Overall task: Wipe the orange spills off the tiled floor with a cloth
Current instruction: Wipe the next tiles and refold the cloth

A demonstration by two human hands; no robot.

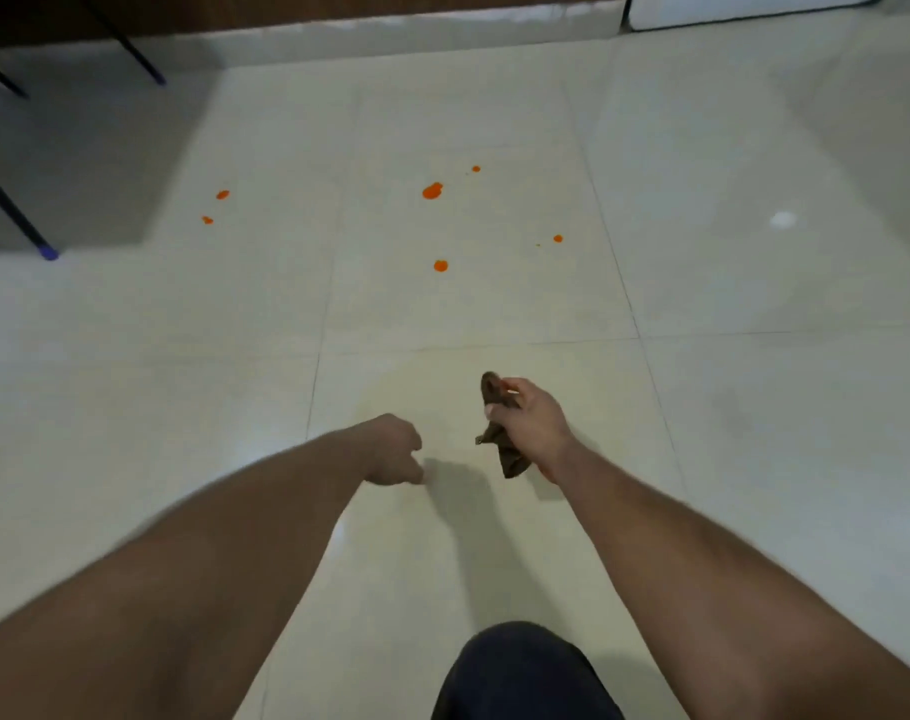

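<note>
Several orange spills dot the cream tiled floor (494, 485) ahead of me: the largest spill (432, 190) at centre, a round one (441, 266) nearer, small drops (558, 238) on the right and two drops (222, 194) on the left. My right hand (531, 415) grips a crumpled brown cloth (510, 454) that hangs above the floor, well short of the spills. To its left, my left hand (393, 449) is held out with its fingers curled under and nothing in it.
Black table legs with purple feet (47, 252) stand at the left, over a shaded patch of floor. A dark wooden baseboard (338, 7) runs along the back wall, with a white appliance (744, 7) at the back right. My knee in dark cloth (520, 672) shows at the bottom.
</note>
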